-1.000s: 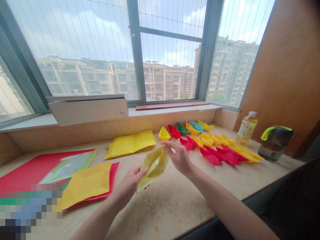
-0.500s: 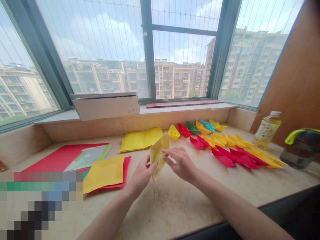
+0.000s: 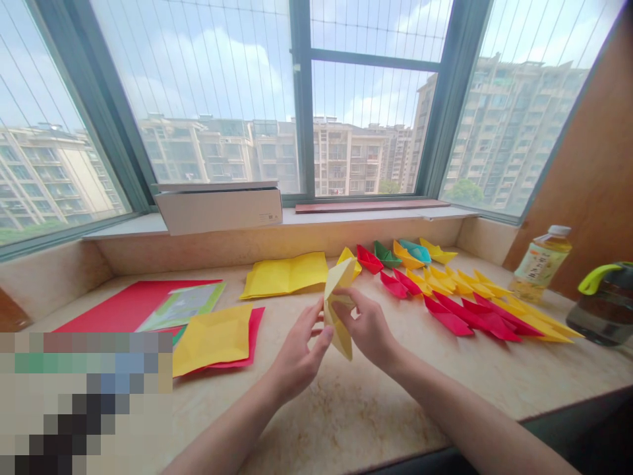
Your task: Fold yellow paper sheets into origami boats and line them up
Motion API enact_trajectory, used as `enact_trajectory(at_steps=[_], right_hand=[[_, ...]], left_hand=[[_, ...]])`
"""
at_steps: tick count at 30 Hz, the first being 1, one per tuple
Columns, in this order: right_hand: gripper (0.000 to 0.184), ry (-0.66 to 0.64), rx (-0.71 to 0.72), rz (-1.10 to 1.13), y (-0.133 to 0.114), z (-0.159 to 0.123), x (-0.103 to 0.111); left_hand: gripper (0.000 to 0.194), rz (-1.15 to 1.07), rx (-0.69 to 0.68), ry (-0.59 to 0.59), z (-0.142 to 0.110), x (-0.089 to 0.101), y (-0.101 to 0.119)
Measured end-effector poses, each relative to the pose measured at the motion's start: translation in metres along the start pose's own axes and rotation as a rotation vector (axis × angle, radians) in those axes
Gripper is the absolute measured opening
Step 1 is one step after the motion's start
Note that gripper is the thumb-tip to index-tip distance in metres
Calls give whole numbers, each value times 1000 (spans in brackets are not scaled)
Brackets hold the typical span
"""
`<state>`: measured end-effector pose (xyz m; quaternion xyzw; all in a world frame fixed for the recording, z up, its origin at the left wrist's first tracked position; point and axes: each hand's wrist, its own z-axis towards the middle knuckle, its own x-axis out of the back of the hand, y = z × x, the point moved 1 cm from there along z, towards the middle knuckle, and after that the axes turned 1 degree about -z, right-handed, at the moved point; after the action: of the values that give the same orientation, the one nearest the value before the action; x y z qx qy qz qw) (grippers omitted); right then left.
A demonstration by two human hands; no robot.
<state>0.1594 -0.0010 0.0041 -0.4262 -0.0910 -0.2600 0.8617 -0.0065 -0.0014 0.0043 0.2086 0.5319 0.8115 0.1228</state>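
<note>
A folded pale-yellow sheet of paper [image 3: 340,276], partly opened along its folds, is held upright above the tabletop between my hands. My left hand [image 3: 302,346] grips its left edge, with curled fingers and the thumb close to the fold. From the other side my right hand [image 3: 370,324] pinches the paper's middle, its fingertips partly inside the folds. Just behind the paper stands a small yellow paper boat [image 3: 347,256], partly covered by it. How the inner layers lie is hidden by my fingers.
Several finished paper boats stand at the right, among them a red boat [image 3: 368,259]. Yellow sheets [image 3: 284,274] lie at the back; more yellow paper [image 3: 215,340] lies over red at left. A drink bottle [image 3: 540,264] and a dark jug [image 3: 606,307] stand far right.
The folded paper has turned more edge-on and moved slightly right in view. My right fingers have shifted from its edge into its middle, and my left fingers have moved along its left side.
</note>
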Motion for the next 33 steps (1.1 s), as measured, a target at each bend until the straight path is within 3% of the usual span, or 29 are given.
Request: enact_trajectory(at_steps=[5,10,15,20,25,30,33], right_hand=[[22,-3,-170,244,3,2,-4],[44,-63,-263,452,5,-1,-11],[27,-41,-273,321,4,-3,-11],[27,-35,-323,416,0,-3,-10],[20,-59,-345,348,-4,-3,-6],[8,-5,-210,73,-10,-7,-3],[12,74,-93,-47,-13,-9,-3]], left_hand=[[44,-169,20,73,5,3,1],[32,-91,78,221,8,9,5],[31,-95,85,195,8,9,4],[32,-157,95,160,7,9,4],[30,-123,82,167,5,8,2],[27,-77,57,191,2,5,-1],[27,-102,36,177,3,5,-3]])
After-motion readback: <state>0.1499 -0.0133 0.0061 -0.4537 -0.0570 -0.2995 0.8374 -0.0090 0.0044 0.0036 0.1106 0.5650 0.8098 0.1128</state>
